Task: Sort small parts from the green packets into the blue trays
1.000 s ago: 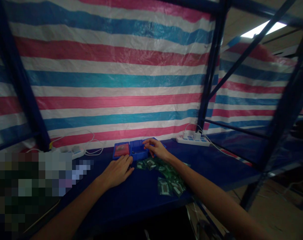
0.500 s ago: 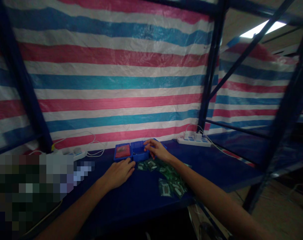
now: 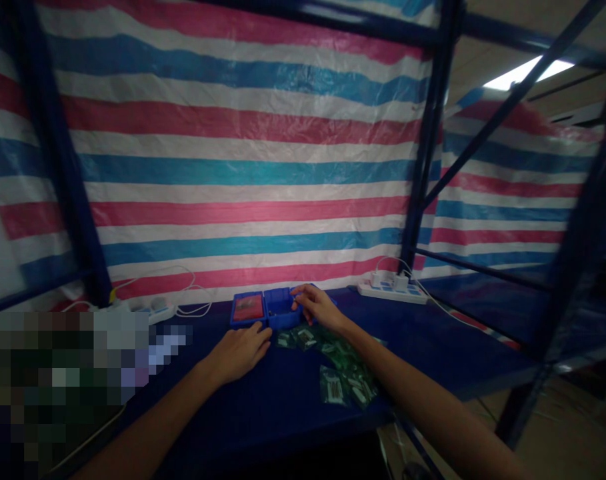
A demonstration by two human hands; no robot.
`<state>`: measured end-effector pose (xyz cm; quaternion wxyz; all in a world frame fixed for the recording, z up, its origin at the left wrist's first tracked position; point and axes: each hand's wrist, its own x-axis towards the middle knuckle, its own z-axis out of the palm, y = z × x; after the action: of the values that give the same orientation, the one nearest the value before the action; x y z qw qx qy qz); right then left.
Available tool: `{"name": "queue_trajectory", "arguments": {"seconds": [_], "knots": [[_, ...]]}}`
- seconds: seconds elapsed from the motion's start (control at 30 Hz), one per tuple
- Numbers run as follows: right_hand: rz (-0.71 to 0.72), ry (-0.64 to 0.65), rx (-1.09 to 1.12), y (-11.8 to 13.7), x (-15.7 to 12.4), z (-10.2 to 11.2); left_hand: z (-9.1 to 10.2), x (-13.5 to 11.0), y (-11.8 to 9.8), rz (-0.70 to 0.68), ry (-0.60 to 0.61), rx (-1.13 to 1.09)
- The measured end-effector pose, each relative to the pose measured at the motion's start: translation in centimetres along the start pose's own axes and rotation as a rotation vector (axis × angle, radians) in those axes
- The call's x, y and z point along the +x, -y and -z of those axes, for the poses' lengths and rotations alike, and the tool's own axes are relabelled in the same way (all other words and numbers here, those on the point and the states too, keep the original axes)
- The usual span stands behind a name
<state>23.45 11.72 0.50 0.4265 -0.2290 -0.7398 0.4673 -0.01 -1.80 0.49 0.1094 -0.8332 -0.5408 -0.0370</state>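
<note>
My left hand [image 3: 243,351] rests on the blue tabletop, palm down, its fingers stretched out toward the front edge of a small blue bin with a red piece [image 3: 249,307] in it. Beside that bin stands a second blue bin [image 3: 281,320], with small dark bits inside that are too small to name. My right hand [image 3: 319,308] hovers at this bin's right side, fingers bent and thumb apart from them; I see nothing between them. Partly behind it is a third blue bin [image 3: 331,298]. Several clear bags of small metal and white parts [image 3: 334,387] lie below my right forearm.
White power strips stand at the back right [image 3: 393,291] and back left [image 3: 155,311], with loose white cables. Blue metal posts [image 3: 427,153] frame the table, and a striped plastic sheet [image 3: 253,213] hangs behind it. The lower left is blurred out.
The view has tilted up slightly, so everything sits a little lower. My right hand's fingers have bent slightly more at the bin. My left hand has stayed in place.
</note>
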Motion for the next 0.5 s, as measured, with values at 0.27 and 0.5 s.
{"name": "queue_trajectory", "arguments": {"seconds": [0.27, 0.5], "knots": [[-0.008, -0.027, -0.007, -0.21, 0.1, 0.04, -0.28, 0.13, -0.17, -0.008, -0.014, 0.045], [0.012, -0.023, -0.011, -0.32, 0.15, 0.04, -0.46, 0.15, -0.01, -0.018, -0.038, 0.108]]}}
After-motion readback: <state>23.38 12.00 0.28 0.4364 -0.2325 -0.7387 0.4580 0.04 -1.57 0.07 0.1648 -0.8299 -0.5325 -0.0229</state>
